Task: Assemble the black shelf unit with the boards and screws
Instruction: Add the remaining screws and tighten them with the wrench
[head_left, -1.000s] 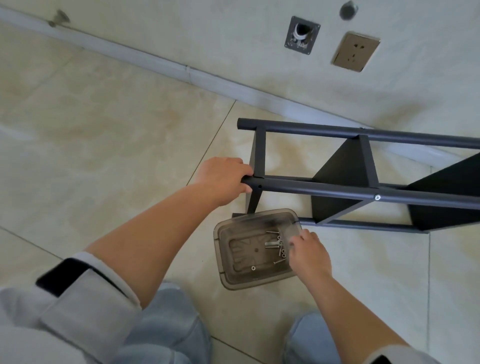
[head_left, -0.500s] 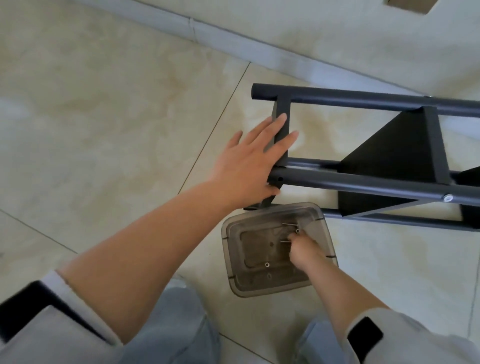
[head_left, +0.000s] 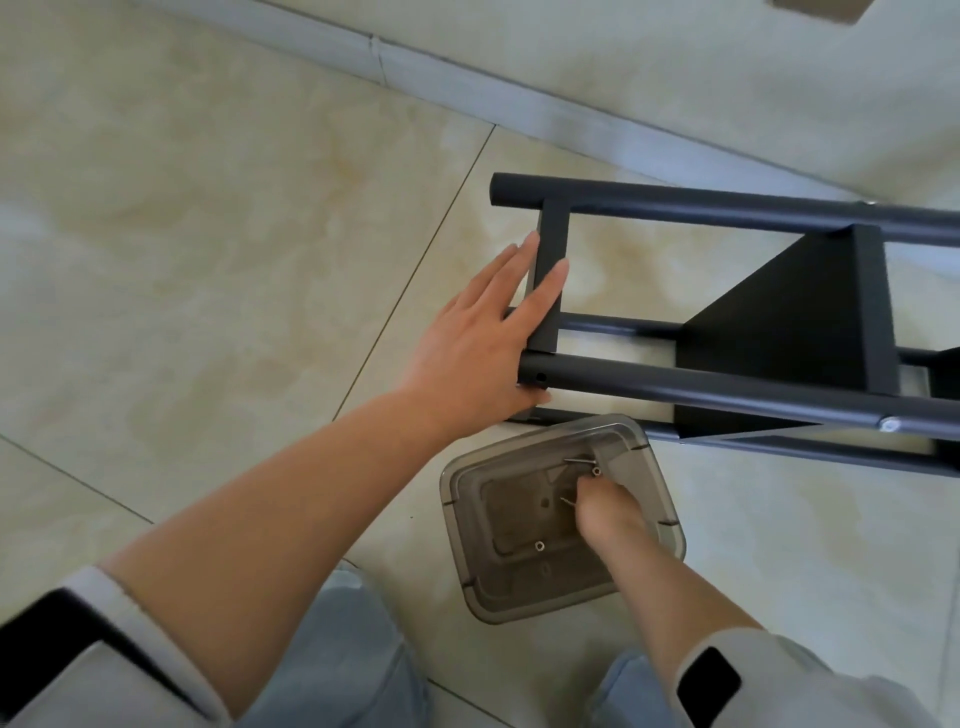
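Observation:
The black shelf frame (head_left: 727, 387) lies on its side on the tiled floor, with a black board (head_left: 779, 332) fixed between its poles. My left hand (head_left: 483, 343) presses flat against the frame's end crossbar (head_left: 548, 270), fingers straight, beside an empty screw hole (head_left: 540, 376) in the near pole. A silver screw head (head_left: 889, 425) shows farther along that pole. My right hand (head_left: 608, 512) reaches down into a smoky clear plastic container (head_left: 519, 608), fingertips bunched on a screw (head_left: 567, 501). Loose screws (head_left: 579, 460) and a small nut (head_left: 539, 545) lie in it.
The container sits on the floor just in front of the frame's near-left corner. A wall with a pale baseboard (head_left: 467, 67) runs behind the frame. My knees in light jeans (head_left: 337, 649) are at the bottom edge. Bare tiles stretch to the left.
My left hand let go of the pole's end and now lies flat against the crossbar. My right hand went deeper into the container among the screws. The view tilted down.

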